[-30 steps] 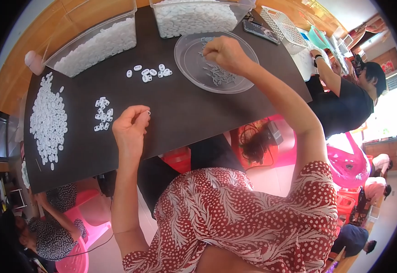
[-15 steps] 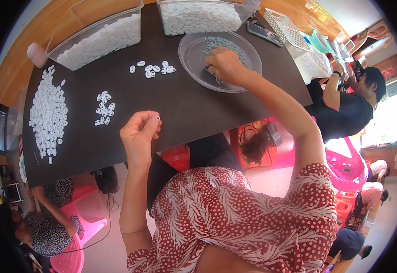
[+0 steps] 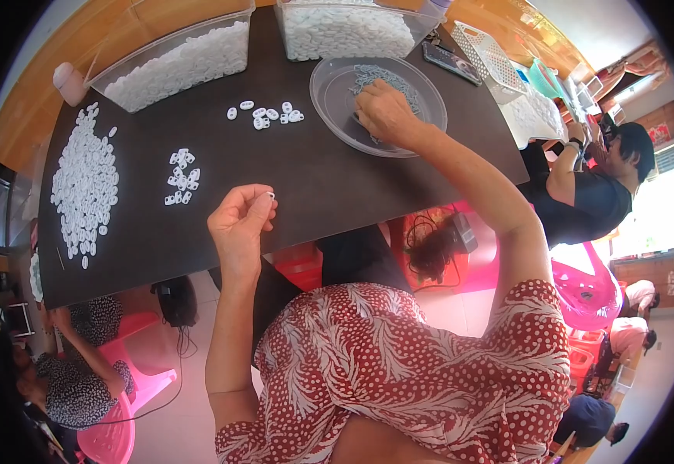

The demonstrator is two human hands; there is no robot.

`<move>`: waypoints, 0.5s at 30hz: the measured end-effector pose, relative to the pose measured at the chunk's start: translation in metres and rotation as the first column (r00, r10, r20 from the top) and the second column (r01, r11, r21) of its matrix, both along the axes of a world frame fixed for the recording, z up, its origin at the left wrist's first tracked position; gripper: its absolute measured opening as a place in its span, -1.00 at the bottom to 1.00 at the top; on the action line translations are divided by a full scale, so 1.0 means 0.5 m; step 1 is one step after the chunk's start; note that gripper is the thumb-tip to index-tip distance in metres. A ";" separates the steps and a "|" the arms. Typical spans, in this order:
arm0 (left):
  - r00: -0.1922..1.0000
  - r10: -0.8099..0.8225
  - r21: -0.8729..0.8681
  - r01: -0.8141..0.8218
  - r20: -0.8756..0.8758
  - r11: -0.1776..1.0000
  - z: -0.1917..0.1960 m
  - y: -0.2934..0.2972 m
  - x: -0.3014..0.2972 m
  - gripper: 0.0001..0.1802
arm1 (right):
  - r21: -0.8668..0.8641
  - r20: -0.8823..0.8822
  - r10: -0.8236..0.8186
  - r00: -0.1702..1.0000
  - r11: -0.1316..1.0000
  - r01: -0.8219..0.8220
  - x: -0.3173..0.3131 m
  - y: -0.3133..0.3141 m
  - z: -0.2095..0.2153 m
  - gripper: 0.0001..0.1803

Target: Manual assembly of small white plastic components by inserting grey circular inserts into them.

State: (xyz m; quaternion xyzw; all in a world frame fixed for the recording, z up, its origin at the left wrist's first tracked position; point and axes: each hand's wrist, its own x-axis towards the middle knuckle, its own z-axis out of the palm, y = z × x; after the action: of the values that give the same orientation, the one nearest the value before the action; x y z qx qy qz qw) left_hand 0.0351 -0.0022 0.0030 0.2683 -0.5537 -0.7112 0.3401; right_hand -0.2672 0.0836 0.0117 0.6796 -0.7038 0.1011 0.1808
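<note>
My left hand [image 3: 243, 216], above the table's near edge, pinches a small white plastic piece [image 3: 271, 195] between thumb and forefinger. Over at the round clear dish [image 3: 329, 116], my right hand [image 3: 387, 114] reaches inside with fingers bunched together and pointing down. Small grey-blue pieces [image 3: 372, 75] lie in that dish around the fingers; the fingertips are hidden, so what they hold cannot be made out. White oval pieces [image 3: 260, 116] lie loosely on the table left of the dish. A small cluster of white pieces [image 3: 183, 178] sits left of my left hand.
A big heap of white pieces [image 3: 86, 189] covers the table's left side. Two clear bins of white parts, a left one [image 3: 190, 66] and a middle one [image 3: 345, 31], stand at the back. A phone [image 3: 451, 62] and white basket [image 3: 488, 58] are far right. Co-workers sit on both sides.
My right hand stays in the dish, its fingers shifted only slightly. The left hand still pinches the white piece. The whole view has moved a little.
</note>
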 end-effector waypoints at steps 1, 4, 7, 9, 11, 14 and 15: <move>1.000 0.000 -0.001 0.000 -0.006 1.000 -0.001 0.000 0.000 -0.89 | -0.011 0.070 0.001 0.998 1.000 0.000 0.000 0.003 0.000 -0.96; 1.000 0.002 0.006 -0.002 -0.009 1.000 -0.002 0.001 0.001 -0.89 | -0.046 0.184 0.010 0.983 0.999 -0.002 0.014 0.005 0.000 -0.94; 1.000 0.003 0.003 -0.003 -0.017 1.000 -0.003 0.002 0.001 -0.89 | -0.045 0.293 0.033 0.955 0.999 -0.021 0.029 0.000 0.014 -0.94; 1.000 0.007 0.001 -0.007 -0.014 1.000 -0.005 0.002 0.002 -0.89 | -0.022 0.358 0.050 0.933 0.999 -0.045 0.038 -0.006 0.023 -0.94; 1.000 0.011 -0.001 -0.011 -0.012 1.000 -0.007 0.001 0.001 -0.89 | -0.023 0.474 0.051 0.879 0.999 -0.046 0.044 -0.011 0.026 -0.96; 1.000 0.007 -0.001 -0.007 -0.018 1.000 -0.003 0.001 0.002 -0.89 | -0.021 0.464 0.005 0.886 1.000 0.006 0.039 -0.012 0.029 -0.95; 1.000 0.007 0.002 -0.007 -0.019 1.000 -0.003 0.002 0.001 -0.89 | -0.020 0.464 0.004 0.886 1.000 0.006 0.034 -0.011 0.028 -0.95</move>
State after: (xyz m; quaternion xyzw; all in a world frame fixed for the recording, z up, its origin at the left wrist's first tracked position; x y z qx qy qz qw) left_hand 0.0356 -0.0011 0.0013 0.2636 -0.5489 -0.7131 0.3474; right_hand -0.2503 0.0781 0.0257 0.6335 -0.7258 0.2676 0.0147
